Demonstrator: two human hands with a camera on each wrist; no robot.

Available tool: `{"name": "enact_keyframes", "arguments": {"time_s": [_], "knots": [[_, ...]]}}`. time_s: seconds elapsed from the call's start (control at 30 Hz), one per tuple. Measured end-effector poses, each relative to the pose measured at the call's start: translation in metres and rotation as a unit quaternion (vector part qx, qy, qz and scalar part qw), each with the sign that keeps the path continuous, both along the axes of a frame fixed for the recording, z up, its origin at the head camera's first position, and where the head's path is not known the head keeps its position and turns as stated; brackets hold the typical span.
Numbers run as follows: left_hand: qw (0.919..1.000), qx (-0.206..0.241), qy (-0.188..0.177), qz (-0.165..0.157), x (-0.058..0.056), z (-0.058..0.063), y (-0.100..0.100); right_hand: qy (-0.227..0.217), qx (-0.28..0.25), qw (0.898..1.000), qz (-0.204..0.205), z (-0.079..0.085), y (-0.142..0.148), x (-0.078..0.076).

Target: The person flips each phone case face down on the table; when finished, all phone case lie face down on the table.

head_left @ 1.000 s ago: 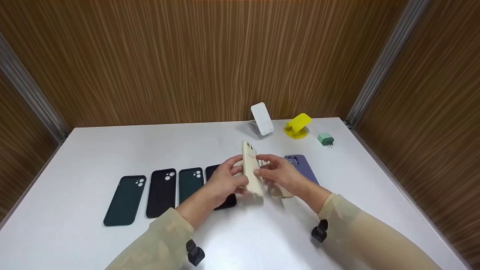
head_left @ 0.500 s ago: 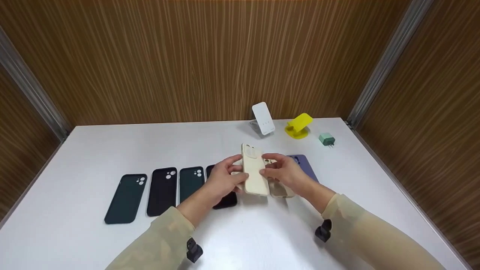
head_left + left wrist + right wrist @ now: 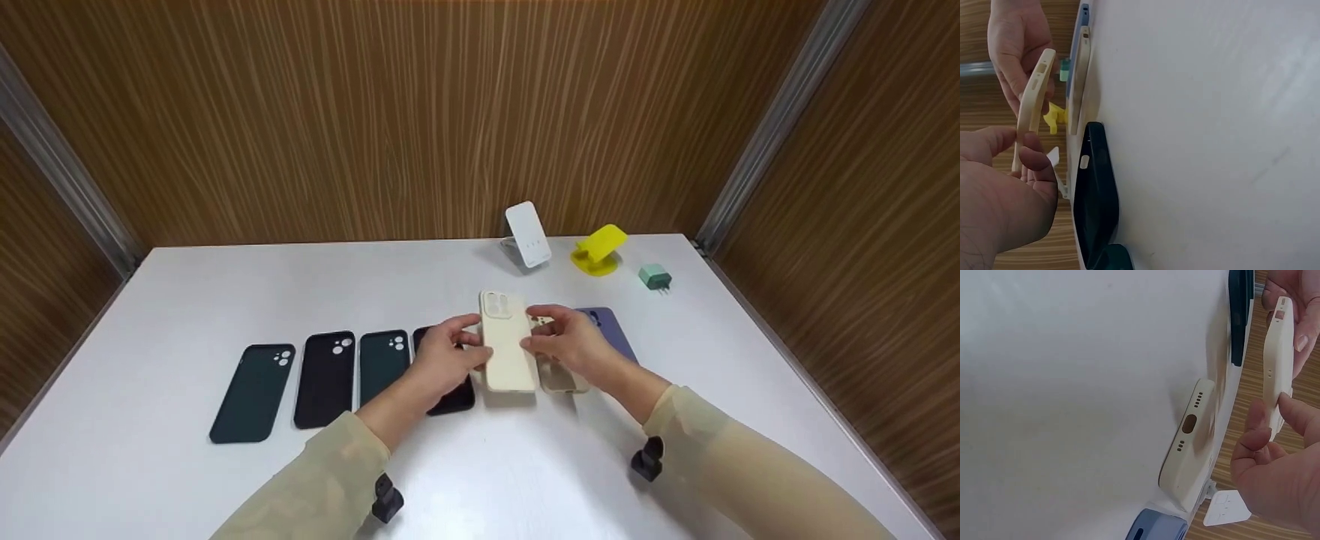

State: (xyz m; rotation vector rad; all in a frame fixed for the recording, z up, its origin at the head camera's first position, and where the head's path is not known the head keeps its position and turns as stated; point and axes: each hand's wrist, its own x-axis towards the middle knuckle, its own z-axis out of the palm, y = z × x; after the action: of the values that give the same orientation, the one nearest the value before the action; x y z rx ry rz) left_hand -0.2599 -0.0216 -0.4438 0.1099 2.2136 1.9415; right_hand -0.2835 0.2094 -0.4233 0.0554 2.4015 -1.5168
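Note:
A cream phone case (image 3: 510,356) is held up off the white table, its back with the camera cutout facing the head camera. My left hand (image 3: 446,356) pinches its left edge between thumb and fingers. On the opposite edge, my right hand (image 3: 571,343) pinches likewise. The left wrist view shows the cream case (image 3: 1030,107) edge-on between both hands. A beige phone case (image 3: 564,381) lies partly hidden beneath my right hand, beside a purple phone case (image 3: 616,337). By my left hand lies a black phone case (image 3: 455,401), partly covered.
Left of it lie a dark green case (image 3: 383,364), another black case (image 3: 324,382) and another green case (image 3: 252,397). Toward the back stand a white stand (image 3: 529,236) and yellow stand (image 3: 598,249), with a green plug adapter (image 3: 655,277). Wood-grain panels (image 3: 375,120) enclose the table (image 3: 225,292).
The cream case has turned from a slanted, nearly edge-on pose to showing its back fully. My right hand has shifted slightly right with its edge; both hands keep their hold.

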Motion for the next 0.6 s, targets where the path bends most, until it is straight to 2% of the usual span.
{"name": "enact_keyframes", "arguments": {"time_s": [0.33, 0.6], "knots": [[0.9994, -0.020, 0.028, 0.011, -0.002, -0.012, 0.004, 0.036, 0.036, 0.999, 0.004, -0.008, 0.000, 0.000], [0.9981, -0.046, 0.038, 0.012, -0.003, -0.016, 0.004, 0.038, 0.036, 0.999, 0.005, -0.011, -0.002, -0.001]]}}
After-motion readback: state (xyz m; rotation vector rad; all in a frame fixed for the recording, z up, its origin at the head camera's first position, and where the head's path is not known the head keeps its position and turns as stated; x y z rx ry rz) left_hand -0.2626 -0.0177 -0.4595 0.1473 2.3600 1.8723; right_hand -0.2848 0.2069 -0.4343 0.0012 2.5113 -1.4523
